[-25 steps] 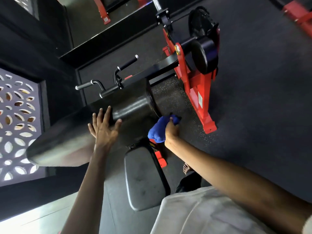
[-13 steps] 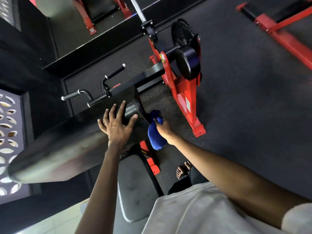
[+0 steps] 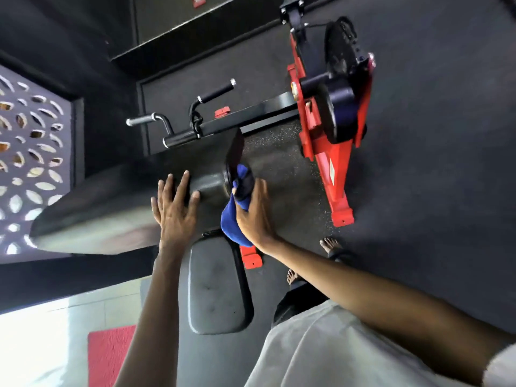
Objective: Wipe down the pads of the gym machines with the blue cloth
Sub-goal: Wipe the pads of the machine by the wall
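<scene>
Blue cloth [image 3: 234,219] | R hand [image 3: 252,210] fingers gripping it | L hand [image 3: 174,208] flat, fingers spread on pad [image 3: 111,208]

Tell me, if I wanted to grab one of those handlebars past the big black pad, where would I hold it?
Judging by shape, wrap your hand around the black rubber sleeve of the angled handle, coming from its free chrome-capped end. The other end bends into the black bar, so there is less room there.

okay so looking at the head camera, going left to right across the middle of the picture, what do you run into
Patterned screen → large black pad → left hand, flat on the pad → blue cloth → right hand, gripping the cloth → red machine frame
</scene>
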The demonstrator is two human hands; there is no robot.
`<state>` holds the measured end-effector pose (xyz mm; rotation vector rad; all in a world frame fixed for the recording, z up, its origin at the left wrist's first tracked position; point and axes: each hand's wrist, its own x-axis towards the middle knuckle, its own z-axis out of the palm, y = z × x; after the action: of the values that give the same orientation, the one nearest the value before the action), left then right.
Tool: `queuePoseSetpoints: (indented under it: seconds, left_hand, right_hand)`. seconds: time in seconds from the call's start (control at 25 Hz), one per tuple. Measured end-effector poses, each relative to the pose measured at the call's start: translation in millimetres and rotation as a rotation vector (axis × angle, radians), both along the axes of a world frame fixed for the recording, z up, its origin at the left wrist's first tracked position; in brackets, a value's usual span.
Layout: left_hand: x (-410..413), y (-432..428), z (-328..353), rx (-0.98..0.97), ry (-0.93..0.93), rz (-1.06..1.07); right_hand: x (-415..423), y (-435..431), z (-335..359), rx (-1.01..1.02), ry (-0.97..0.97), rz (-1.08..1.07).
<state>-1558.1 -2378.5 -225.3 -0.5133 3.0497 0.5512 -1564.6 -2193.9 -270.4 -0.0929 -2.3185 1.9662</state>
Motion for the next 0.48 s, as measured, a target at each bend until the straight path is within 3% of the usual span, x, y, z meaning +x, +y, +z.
queuePoseSetpoints:
  seconds: [0.24,0.36,0.48]
  left_hand:
    - [-1,27,2,0.153,0.002,0.137]
    - [-1,37,2,0.195,0.004,0.177]
    - [-5,46,5,0.146,-0.043,0.217]
  right_hand:
    - [-56,0,26,0.200,0.107,0.199]
    - [-94,-3,6,-0.020,-0.122,0.212]
    - [-126,-5,-4,0.007,-0.331,0.287]
